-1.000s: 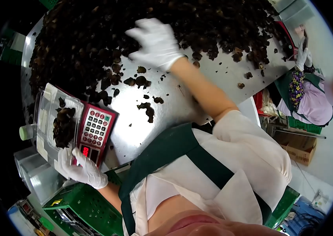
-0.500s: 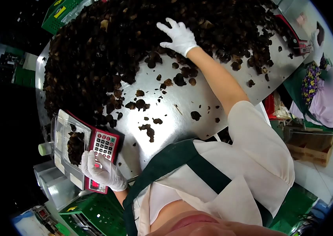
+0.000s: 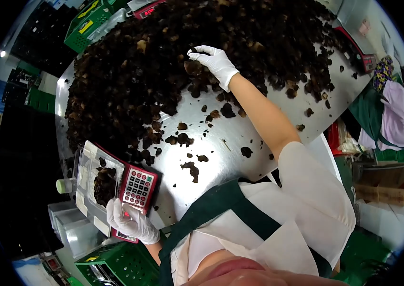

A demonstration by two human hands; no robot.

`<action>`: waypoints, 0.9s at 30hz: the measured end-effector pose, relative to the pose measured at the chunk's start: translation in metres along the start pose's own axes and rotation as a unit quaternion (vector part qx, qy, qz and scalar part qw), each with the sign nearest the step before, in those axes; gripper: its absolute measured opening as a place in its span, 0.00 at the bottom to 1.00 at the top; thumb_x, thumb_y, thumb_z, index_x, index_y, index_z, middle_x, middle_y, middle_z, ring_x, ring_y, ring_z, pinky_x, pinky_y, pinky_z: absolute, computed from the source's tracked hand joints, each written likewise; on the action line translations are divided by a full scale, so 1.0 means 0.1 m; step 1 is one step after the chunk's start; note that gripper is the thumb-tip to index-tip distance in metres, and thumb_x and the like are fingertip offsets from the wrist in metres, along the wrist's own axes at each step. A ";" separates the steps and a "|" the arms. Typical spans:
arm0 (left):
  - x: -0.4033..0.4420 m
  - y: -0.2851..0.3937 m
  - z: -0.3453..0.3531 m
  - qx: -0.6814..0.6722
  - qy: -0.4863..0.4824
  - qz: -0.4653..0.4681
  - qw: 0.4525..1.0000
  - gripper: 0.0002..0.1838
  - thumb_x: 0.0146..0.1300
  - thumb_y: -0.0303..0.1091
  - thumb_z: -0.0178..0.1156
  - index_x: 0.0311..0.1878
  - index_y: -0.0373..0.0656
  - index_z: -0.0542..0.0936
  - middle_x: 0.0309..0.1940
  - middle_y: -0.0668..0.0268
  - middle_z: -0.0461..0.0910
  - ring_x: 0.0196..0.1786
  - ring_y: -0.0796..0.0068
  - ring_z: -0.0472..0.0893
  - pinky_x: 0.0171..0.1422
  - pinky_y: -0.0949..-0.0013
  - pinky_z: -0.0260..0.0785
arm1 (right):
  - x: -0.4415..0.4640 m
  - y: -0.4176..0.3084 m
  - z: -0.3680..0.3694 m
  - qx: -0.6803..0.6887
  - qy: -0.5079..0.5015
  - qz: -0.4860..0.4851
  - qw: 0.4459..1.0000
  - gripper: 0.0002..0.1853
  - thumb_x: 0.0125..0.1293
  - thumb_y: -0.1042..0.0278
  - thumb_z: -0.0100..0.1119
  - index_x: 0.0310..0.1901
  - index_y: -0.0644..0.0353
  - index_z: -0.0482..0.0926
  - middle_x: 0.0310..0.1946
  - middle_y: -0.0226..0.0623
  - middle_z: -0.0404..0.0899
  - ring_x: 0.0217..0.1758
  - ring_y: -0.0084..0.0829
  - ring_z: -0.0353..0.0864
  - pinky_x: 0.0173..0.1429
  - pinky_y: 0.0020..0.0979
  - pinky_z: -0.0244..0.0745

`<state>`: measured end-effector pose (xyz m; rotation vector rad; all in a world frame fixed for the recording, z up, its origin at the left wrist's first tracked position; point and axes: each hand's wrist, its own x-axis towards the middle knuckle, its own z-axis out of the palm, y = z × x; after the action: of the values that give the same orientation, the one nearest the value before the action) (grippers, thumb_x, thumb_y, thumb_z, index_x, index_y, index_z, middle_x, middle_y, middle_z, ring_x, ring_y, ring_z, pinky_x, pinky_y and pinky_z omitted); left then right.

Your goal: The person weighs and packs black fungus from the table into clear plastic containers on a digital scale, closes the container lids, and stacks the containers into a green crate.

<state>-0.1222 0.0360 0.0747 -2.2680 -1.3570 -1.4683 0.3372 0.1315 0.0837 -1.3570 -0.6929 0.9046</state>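
Observation:
My right hand [image 3: 214, 64], in a white glove, reaches over a large heap of dark, wood-ear-like mushrooms [image 3: 130, 86]. Its fingers are bent around a brown-black mushroom piece [image 3: 193, 68] at the heap's near side. On the left, a clear plastic tray [image 3: 85, 177] holding a small pile of dark mushrooms [image 3: 104, 187] rests on a red and grey digital scale [image 3: 137, 188]. My gloved left hand [image 3: 132, 223] is at the tray's near corner, over the lower part of the scale. Those fingers are curled in; what they grip, if anything, is hidden.
Loose mushroom pieces lie scattered across the metal table [image 3: 225, 164]. Another red scale [image 3: 361, 52] stands at the right edge, beside a person in a green apron [image 3: 371, 112]. Clear plastic containers [image 3: 75, 231] and a green crate [image 3: 116, 267] sit at lower left.
My right hand has gone from spread fingers on the heap to fingers bent around a mushroom piece. My left hand stays by the tray. The whole view has shifted slightly.

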 end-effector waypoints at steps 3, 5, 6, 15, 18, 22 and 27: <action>0.16 -0.13 -0.14 0.074 0.035 0.030 0.996 0.17 0.70 0.23 0.64 0.61 0.39 0.80 0.56 0.56 0.76 0.58 0.58 0.78 0.63 0.59 0.72 | 0.15 0.09 0.20 0.136 -0.075 0.049 0.987 0.13 0.71 0.52 0.68 0.51 0.47 0.85 0.47 0.28 0.87 0.39 0.17 0.84 0.33 0.24 0.72; 0.22 -0.17 -0.22 0.084 0.044 -0.010 0.995 0.18 0.72 0.29 0.63 0.62 0.36 0.79 0.57 0.54 0.77 0.59 0.57 0.78 0.65 0.57 0.71 | 0.06 0.03 0.34 0.252 -0.209 0.069 0.942 0.11 0.73 0.53 0.65 0.49 0.48 0.85 0.47 0.30 0.87 0.35 0.17 0.84 0.23 0.20 0.68; 0.24 -0.20 -0.23 0.097 0.028 -0.075 0.992 0.18 0.74 0.29 0.61 0.64 0.35 0.78 0.59 0.53 0.78 0.60 0.55 0.78 0.68 0.56 0.69 | 0.03 0.00 0.44 0.290 -0.267 0.077 0.916 0.11 0.74 0.54 0.64 0.49 0.48 0.85 0.47 0.32 0.87 0.34 0.19 0.84 0.22 0.19 0.69; 0.20 -0.38 -0.12 -0.085 0.009 -0.228 0.970 0.26 0.71 0.23 0.56 0.71 0.33 0.70 0.67 0.51 0.73 0.72 0.56 0.72 0.79 0.59 0.60 | -0.35 -0.09 1.92 0.197 -0.461 0.094 0.860 0.12 0.74 0.57 0.64 0.51 0.52 0.84 0.47 0.30 0.87 0.41 0.21 0.87 0.31 0.24 0.77; 0.27 -0.36 -0.17 -0.088 0.018 -0.256 0.962 0.35 0.66 0.22 0.63 0.76 0.34 0.63 0.71 0.49 0.69 0.75 0.57 0.70 0.81 0.60 0.58 | -0.76 -0.24 2.62 0.109 -0.441 0.063 0.889 0.17 0.71 0.61 0.68 0.57 0.59 0.83 0.44 0.31 0.88 0.43 0.22 0.88 0.45 0.24 0.82; 0.44 -0.29 -0.18 -0.244 0.030 -0.300 0.922 0.47 0.61 0.25 0.69 0.81 0.35 0.56 0.75 0.48 0.64 0.77 0.56 0.68 0.78 0.58 0.64 | -1.07 -0.09 3.18 -0.137 -0.508 -0.246 0.814 0.22 0.72 0.54 0.67 0.63 0.51 0.82 0.55 0.30 0.85 0.55 0.29 0.85 0.58 0.32 0.81; 0.37 -0.48 -0.14 -0.102 -0.050 -0.258 0.959 0.47 0.62 0.30 0.70 0.80 0.35 0.57 0.75 0.48 0.64 0.77 0.55 0.66 0.81 0.57 0.58 | -1.19 0.01 3.24 -0.386 -0.453 -0.489 0.638 0.20 0.70 0.42 0.62 0.58 0.39 0.86 0.65 0.31 0.79 0.69 0.43 0.73 0.76 0.43 0.67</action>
<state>-0.1623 0.0799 0.0943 -2.2339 -2.0334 -1.7229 0.0007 0.1952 0.1292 -0.8135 -2.5353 0.2611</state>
